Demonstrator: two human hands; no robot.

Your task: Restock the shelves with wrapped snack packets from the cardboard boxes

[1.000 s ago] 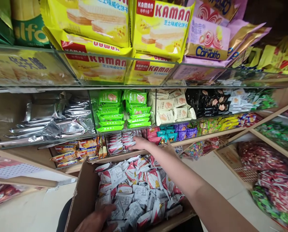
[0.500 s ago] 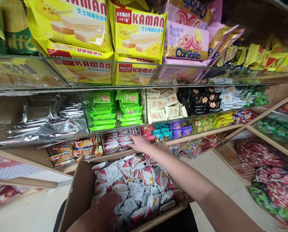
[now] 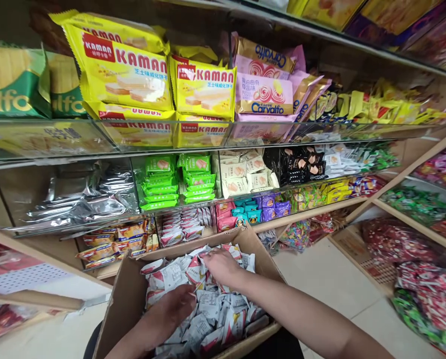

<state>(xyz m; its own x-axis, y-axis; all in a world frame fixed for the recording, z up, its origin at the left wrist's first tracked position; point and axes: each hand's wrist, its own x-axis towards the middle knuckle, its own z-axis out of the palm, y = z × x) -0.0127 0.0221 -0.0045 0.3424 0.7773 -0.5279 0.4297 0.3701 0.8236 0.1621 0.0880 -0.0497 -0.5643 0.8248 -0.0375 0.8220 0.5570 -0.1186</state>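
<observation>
An open cardboard box (image 3: 112, 304) sits in front of me, filled with small white and pink snack packets (image 3: 208, 301). My right hand (image 3: 223, 269) reaches into its far half, fingers closed on a snack packet (image 3: 196, 269). Lower and to the left, my left hand (image 3: 172, 311) rests over the packets with its fingers curled together; whatever they grip, if anything, is hidden. Just beyond the box, similar pink and white packets (image 3: 183, 227) stand in rows in a bottom-shelf compartment. Neither hand touches those rows.
Orange biscuit packs (image 3: 116, 242) lie left of the rows; pink packs (image 3: 226, 214) and teal packs (image 3: 249, 212) lie right. A glass-fronted shelf above holds green packs (image 3: 159, 182) and silver packs (image 3: 73, 187). Bagged sweets (image 3: 428, 294) lie at the right, by the tiled floor (image 3: 320, 279).
My right hand has drawn back from the shelf rows down into the box. My left hand has risen slightly toward it. The view has tilted upward.
</observation>
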